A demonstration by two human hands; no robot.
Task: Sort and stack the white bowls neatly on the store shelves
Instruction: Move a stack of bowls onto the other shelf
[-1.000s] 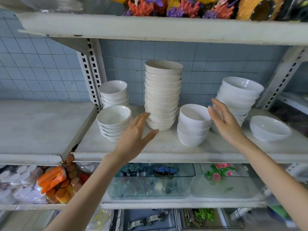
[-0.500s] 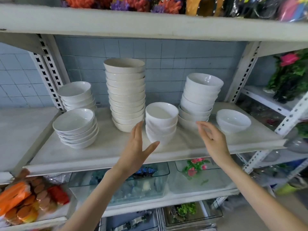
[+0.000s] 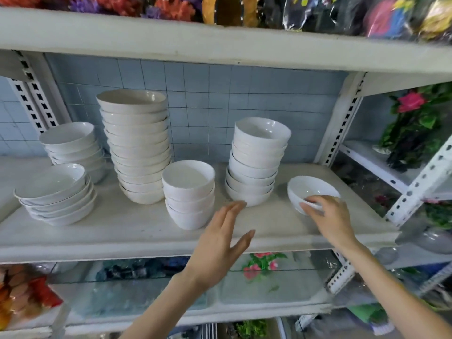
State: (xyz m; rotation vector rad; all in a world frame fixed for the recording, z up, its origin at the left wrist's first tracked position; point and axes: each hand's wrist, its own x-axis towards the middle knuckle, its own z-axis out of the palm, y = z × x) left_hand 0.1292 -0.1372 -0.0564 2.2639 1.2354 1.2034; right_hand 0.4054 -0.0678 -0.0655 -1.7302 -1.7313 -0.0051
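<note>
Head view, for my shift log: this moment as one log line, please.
right hand: grips near rim of lone white ceramic bowl | left hand: flat, holds nothing | bowl: on white shelf, unstacked

Right end of shelf (image 3: 122, 231): lone white bowl (image 3: 309, 190), tilted. Left of it, five upright bowl stacks (image 3: 189, 194); tallest stack (image 3: 137, 148) cream-tinted.

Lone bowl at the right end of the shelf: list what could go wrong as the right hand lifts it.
1. The right hand seems to pinch the lone bowl by its near rim only; it could slip or tip.
2. The uneven stack stands close on its left; a swing could knock it.
3. The open left hand hovers beside the short stack; a nudge might shift it.
</note>
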